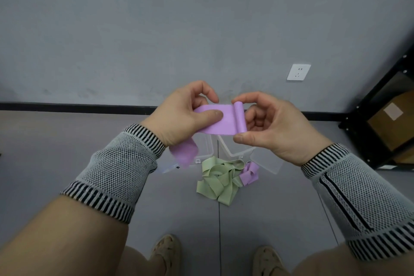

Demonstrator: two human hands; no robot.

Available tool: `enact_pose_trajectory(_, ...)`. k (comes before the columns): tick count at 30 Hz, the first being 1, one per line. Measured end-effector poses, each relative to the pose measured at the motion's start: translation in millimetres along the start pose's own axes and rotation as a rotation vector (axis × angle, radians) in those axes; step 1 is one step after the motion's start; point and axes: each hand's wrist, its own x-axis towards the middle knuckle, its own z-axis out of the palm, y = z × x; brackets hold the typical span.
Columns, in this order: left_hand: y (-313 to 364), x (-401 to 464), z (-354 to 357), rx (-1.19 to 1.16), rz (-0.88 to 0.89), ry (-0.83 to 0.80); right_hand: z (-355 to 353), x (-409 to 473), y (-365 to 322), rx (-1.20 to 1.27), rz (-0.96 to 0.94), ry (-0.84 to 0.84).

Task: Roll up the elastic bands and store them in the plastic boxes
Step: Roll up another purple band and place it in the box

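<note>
Two shoes (167, 251) nearest, on grey floor (67, 152). Further out, both hands raised over it: left hand (179, 116) pinching flat part of purple elastic band (224, 122), loose tail hanging under wrist; right hand (275, 123) curled round small rolled end. Beyond on floor, green bands (218, 181) in loose heap, touching another purple band (249, 173). Just behind, clear plastic boxes (233, 149), mostly hidden by hands, contents impossible to tell. Farthest, grey wall with black baseboard (78, 106), socket (298, 72); black shelf (380, 107) at right.
</note>
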Motion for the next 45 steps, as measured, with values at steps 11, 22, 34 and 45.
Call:
enact_pose_trajectory(11, 5.8, 2.5, 16.9, 0.300, -0.056, 0.199, 15.7, 4.2, 1.5, -0.759, -0.182, 0.142)
enact_pose_trajectory(22, 11.9, 1.3, 22.9, -0.007, -0.204, 0.229, 16.8, 6.7, 8.5, -0.457, -0.136, 0.156)
enact_pose_trajectory(34, 5.5, -2.2, 10.2, -0.410, -0.198, -0.005, 11.9, 2.7, -2.2, 0.134, -0.027, 0.012)
enact_pose_trajectory(45, 9.7, -3.7, 24.7, 0.254, -0.094, 0.240, 20.2, 6.4, 2.7, -0.729, -0.208, 0.153)
